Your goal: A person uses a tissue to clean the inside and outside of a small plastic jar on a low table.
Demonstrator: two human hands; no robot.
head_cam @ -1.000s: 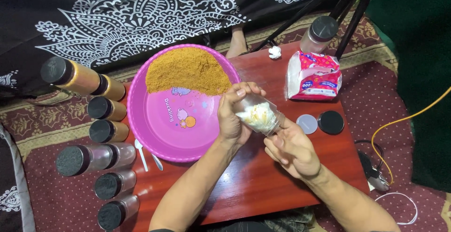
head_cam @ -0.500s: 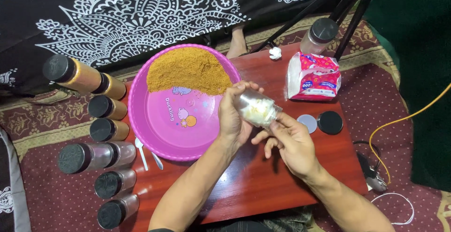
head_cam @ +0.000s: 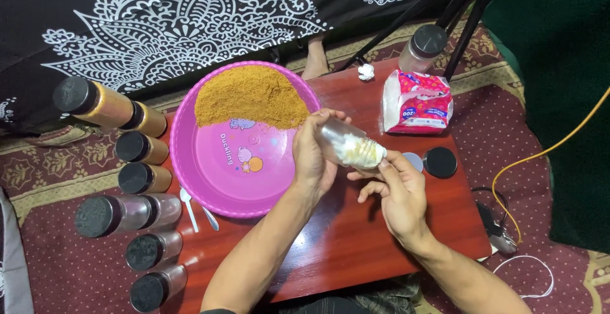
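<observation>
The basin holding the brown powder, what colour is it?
The basin is bright pink with small cartoon pictures inside, seen in the head view.

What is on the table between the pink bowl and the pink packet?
In the head view, the left hand holds a clear jar with white stuffing between the pink bowl and pink packet; the right hand touches its mouth.

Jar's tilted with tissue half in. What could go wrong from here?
1. The left hand holds the clear jar on its side above the table; the right hand pushes white tissue at its mouth, so a slip might drop the jar.
2. The jar hangs right beside the pink basin of brown powder; a knock might spill powder.
3. The black lid lies close to the right hand and may get swept off.
</observation>
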